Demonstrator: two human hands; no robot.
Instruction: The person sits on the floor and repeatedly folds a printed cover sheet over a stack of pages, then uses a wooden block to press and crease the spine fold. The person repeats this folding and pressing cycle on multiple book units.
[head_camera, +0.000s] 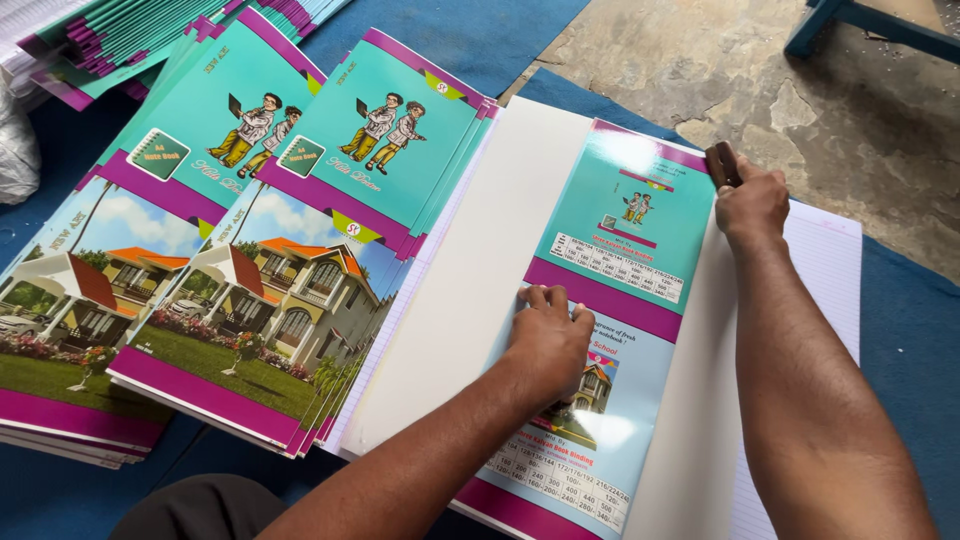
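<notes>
My left hand (548, 338) presses flat on a glossy notebook cover (620, 240), teal, purple and light blue, lying on a large white sheet (480, 280). My right hand (752, 205) grips a small dark brown block (722, 164) at the cover's far right corner. Lined paper (830, 260) shows under my right forearm.
Two stacks of printed covers (250, 250) with cartoon figures and house pictures lie to the left on a blue mat (900, 330). More stacked notebooks (130, 40) sit at the top left. Bare stone floor (700, 60) and a blue furniture leg (830, 20) are beyond.
</notes>
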